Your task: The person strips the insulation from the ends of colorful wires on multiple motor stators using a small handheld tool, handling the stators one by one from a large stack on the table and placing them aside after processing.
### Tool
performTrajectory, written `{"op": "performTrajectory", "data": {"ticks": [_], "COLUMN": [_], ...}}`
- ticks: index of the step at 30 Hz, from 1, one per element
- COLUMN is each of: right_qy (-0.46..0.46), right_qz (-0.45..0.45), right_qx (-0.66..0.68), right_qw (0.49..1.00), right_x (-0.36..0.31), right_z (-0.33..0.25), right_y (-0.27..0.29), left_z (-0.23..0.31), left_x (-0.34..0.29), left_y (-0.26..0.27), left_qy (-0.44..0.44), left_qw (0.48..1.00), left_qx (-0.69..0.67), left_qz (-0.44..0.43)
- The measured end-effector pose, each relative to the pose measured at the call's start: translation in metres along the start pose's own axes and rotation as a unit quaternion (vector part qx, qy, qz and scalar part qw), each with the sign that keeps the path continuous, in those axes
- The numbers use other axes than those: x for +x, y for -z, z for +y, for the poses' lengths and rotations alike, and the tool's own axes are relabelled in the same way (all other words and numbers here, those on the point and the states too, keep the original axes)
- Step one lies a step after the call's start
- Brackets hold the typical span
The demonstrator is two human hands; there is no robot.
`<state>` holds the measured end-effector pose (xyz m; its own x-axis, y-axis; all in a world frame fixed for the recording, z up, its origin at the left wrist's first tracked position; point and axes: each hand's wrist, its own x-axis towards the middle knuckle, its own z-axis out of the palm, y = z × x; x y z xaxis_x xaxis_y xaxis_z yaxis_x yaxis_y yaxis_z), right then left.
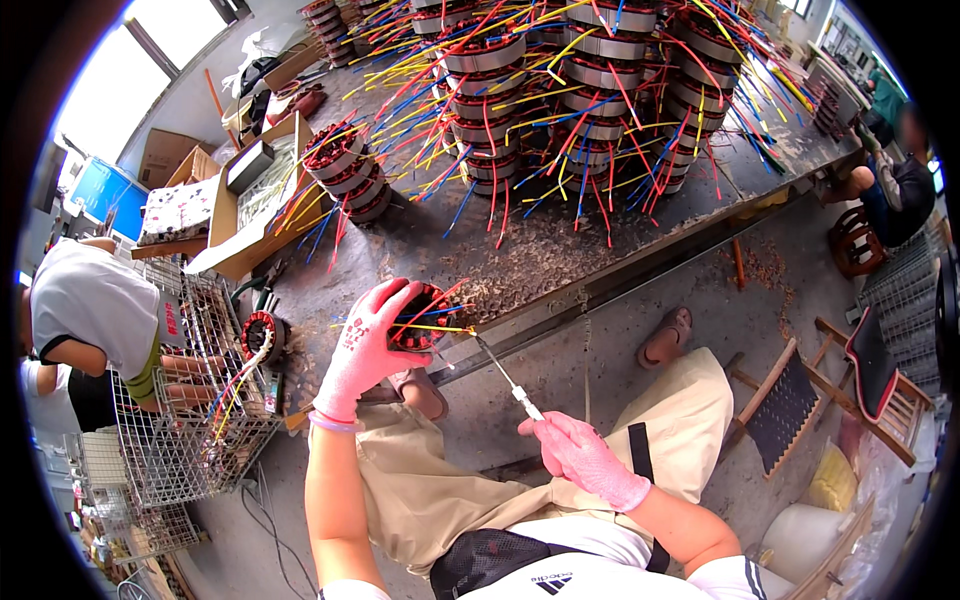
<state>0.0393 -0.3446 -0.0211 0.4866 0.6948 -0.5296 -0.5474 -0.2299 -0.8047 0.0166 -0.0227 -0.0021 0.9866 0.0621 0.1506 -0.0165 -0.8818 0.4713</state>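
Observation:
My left hand (pixel 366 345), in a pink glove, grips a wire-wound motor stator (pixel 420 318) near the table's front edge. Its windings are dark red, and red, blue and yellow lead wires stick out of it. In my right hand (pixel 585 462), also gloved in pink, is a thin metal rod tool with a white handle (pixel 522 398). The rod slants up and left, its tip at the end of the yellow lead wire (pixel 445 328). Whether the tip is hooked onto the wire is too small to tell.
Tall stacks of stators (pixel 600 75) with loose wires stand at the back of the dark worktable (pixel 500 250). A shorter stack (pixel 348 175) and a cardboard box (pixel 240 240) are at left. Another stator (pixel 262 338) lies by a wire basket (pixel 160 440). A person (pixel 95 300) bends nearby.

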Motion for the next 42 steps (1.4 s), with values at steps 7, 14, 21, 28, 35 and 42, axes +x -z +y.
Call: {"op": "performTrajectory", "data": {"ticks": [7, 14, 21, 28, 35, 42], "right_qy": [0.005, -0.025, -0.023, -0.018, 0.005, -0.005], "right_qz": [0.006, -0.010, 0.000, 0.003, -0.016, -0.008], "right_qx": [-0.014, 0.029, 0.031, 0.030, 0.031, 0.009], "right_qw": [1.000, 0.999, 0.999, 0.999, 0.999, 1.000], "right_x": [-0.0007, 0.0006, -0.0004, -0.0004, 0.0015, 0.0010], "right_z": [-0.0010, 0.0033, 0.0024, -0.0002, 0.0047, 0.0033], "right_y": [0.0007, 0.0021, -0.0019, -0.0021, 0.0020, 0.0029], "left_z": [-0.0028, -0.0020, -0.0069, -0.0106, -0.0027, -0.0011], "left_x": [0.0000, -0.0013, -0.0022, -0.0010, -0.0028, 0.0003], "left_y": [-0.0027, -0.0009, -0.0003, -0.0040, -0.0013, -0.0030], "left_qy": [-0.009, -0.012, -0.012, -0.040, 0.004, 0.000], "left_qw": [1.000, 1.000, 1.000, 0.999, 1.000, 1.000], "left_qx": [-0.003, -0.011, -0.025, -0.023, -0.016, -0.011], "left_qz": [0.006, 0.017, -0.003, 0.010, -0.007, -0.008]}}
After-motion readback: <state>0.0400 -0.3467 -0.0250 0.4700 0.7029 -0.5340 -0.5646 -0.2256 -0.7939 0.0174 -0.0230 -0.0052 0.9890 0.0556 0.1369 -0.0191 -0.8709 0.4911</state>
